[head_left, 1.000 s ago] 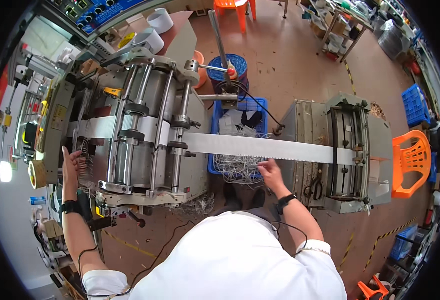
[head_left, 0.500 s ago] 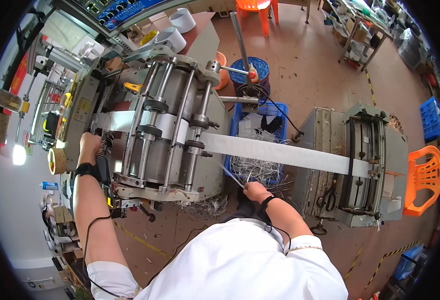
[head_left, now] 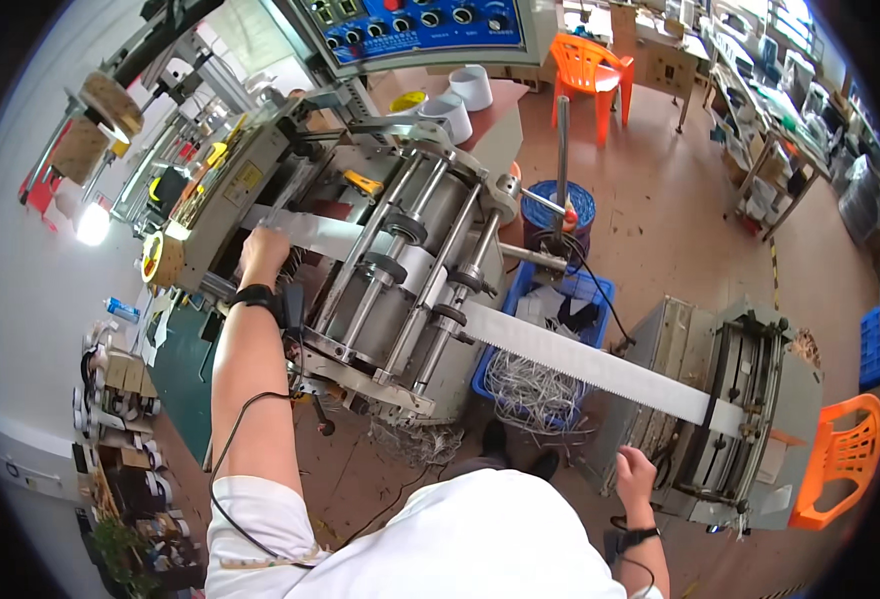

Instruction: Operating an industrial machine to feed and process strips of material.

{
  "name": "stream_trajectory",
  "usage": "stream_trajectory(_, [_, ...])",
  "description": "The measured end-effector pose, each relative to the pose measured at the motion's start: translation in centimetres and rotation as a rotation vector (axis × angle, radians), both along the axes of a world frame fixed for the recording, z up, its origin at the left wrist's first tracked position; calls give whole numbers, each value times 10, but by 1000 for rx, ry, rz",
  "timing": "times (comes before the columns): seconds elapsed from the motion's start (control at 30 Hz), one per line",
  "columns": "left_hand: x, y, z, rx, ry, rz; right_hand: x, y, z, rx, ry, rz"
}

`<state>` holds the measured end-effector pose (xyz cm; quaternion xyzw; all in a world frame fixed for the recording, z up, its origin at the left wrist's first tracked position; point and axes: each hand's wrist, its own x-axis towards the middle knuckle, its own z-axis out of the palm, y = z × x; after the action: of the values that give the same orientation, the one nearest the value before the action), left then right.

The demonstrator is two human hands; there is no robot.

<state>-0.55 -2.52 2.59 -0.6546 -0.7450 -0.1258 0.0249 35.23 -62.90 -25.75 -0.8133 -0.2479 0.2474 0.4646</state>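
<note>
My left hand [head_left: 264, 256] reaches into the left end of the roller machine [head_left: 400, 270], at the edge of the white strip [head_left: 325, 236]. Its back faces me and hides the fingertips, so its grip cannot be made out. The strip runs under the rollers and on, as a toothed-edged band [head_left: 580, 361], to the second machine [head_left: 725, 409] at the right. My right hand [head_left: 636, 473] hangs beside that machine, below the band, with fingers curled in and nothing visible in them. Both wrists wear dark bands with a cable.
A blue crate [head_left: 482, 383] of shredded trimmings stands under the band between the machines. Overhead is a blue control panel [head_left: 415, 35]. Orange chairs [head_left: 592, 72] stand at the back and right. A blue-lined bin [head_left: 558, 208] sits behind the crate.
My right hand has moved right, away from the crate, and the thin pale strand it held is no longer in it. The view has turned; my left hand stays at the machine's left end.
</note>
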Motion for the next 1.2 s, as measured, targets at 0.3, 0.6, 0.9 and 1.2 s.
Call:
stream_trajectory(0.3, [15,11,-14,-13,215,-199,71,-108,75,-74,-578,-289])
stream_trajectory(0.6, [-8,37,-19,37,90,-89,74,-119,43,-192,-708,-428])
stream_trajectory(0.9, [26,8,1,-127,-228,-38,74,-120,38,-222,-815,-532])
stream_trajectory(1.2, [34,3,1,-124,103,-93,71,-118,46,-252,-807,-536])
